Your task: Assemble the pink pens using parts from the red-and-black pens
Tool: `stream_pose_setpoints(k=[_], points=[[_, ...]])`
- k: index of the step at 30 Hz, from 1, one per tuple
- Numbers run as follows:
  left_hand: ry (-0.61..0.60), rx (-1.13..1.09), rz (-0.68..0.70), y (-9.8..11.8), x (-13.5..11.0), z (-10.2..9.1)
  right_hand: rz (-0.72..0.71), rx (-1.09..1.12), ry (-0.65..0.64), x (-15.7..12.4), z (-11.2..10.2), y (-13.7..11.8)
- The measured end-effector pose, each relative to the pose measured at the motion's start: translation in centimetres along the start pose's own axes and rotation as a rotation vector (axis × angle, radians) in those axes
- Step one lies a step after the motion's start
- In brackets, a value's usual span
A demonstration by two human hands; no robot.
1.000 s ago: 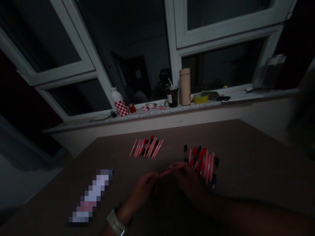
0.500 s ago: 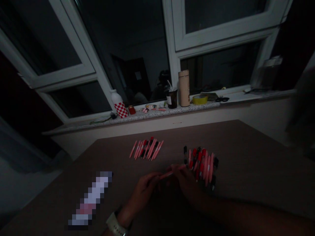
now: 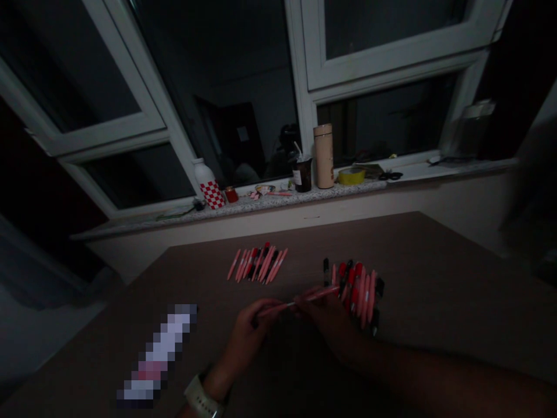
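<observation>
the left hand (image 3: 248, 339) and the right hand (image 3: 326, 319) meet low over the middle of the brown wooden table (image 3: 435, 290), both pinched on a slim pink plastic pen (image 3: 322, 293). the pen lies almost level, tilted up a little toward the right. the left fingers are closed round its lower left end, the right fingertips are closed round its middle, and its upper right end pokes out past them. between the two hands a short, thin, paler stretch of the pen shows; the light is too dim to tell whether the barrel is parted there.

just beyond the right hand, touching or nearly touching the pen's far end, lies a loose heap of pink, red and black pens (image 3: 361, 287). a second, neater row of pink and red pens (image 3: 259, 264) lies farther off, up and to the left, well apart from both hands. a pale wristwatch (image 3: 200, 397) sits on the left wrist.

on the speckled stone windowsill (image 3: 261, 203) behind the table stand a white bottle with a red checked band (image 3: 209, 184), a dark cup (image 3: 303, 173), a tall beige flask (image 3: 324, 155) and a yellow roll of tape (image 3: 351, 175).
</observation>
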State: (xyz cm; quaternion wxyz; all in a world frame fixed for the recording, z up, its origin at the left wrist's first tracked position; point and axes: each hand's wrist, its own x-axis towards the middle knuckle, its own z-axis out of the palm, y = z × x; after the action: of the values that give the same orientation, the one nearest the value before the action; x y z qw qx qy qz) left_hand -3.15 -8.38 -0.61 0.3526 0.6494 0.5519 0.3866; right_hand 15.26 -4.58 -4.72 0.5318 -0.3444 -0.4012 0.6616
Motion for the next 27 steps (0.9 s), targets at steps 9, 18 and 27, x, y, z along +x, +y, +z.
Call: stream_pose_setpoints(k=[9, 18, 27], points=[[0.032, -0.074, -0.043, -1.0, 0.1, -0.3, 0.007, 0.137, 0.128, 0.0, 0.1, -0.1], [0.145, -0.077, -0.075, -1.2, 0.6, -0.5, -0.060, 0.082, 0.240, 0.1, -0.6, 0.1], [0.119, 0.213, 0.001, -1.3, 0.7, -0.6, -0.089, -0.034, 0.225, 0.0, -0.6, -0.1]])
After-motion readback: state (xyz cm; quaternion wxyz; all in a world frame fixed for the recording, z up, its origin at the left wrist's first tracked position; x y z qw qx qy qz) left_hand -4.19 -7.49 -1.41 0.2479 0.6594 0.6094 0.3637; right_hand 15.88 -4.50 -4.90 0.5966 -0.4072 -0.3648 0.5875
